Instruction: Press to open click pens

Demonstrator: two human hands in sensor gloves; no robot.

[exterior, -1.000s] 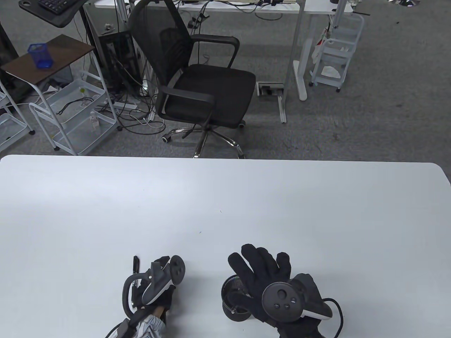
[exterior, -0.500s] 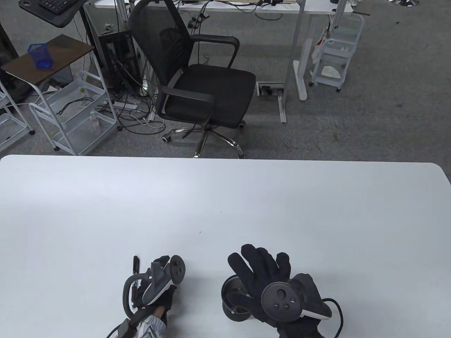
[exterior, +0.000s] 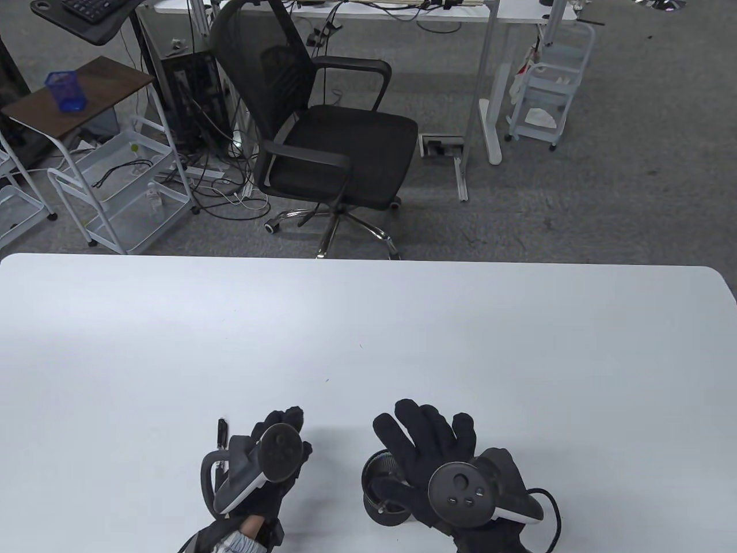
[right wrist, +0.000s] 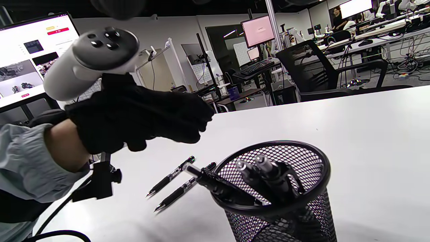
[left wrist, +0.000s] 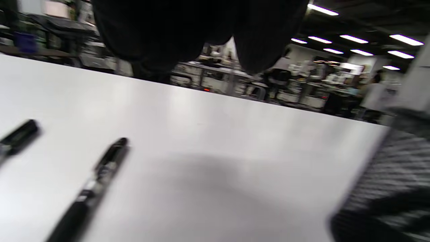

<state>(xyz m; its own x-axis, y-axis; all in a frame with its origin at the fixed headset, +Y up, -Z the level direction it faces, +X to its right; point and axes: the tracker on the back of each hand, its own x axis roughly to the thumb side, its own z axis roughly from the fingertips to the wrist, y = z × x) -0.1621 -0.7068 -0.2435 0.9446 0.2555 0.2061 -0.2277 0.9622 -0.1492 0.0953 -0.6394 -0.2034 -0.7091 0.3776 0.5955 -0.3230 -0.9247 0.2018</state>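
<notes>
Two click pens (right wrist: 171,178) lie side by side on the white table (exterior: 403,322), just left of a mesh pen cup (right wrist: 285,198) holding more pens. The left hand (exterior: 270,461) hovers above them, fingers loose, holding nothing. The right hand (exterior: 437,455) spreads open over the cup.

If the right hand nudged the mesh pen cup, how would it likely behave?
The mesh pen cup looks light, being open wire, so it would probably slide. Pens lean out above its rim, perhaps making it top-heavy and apt to tip. It seems stiff.
</notes>
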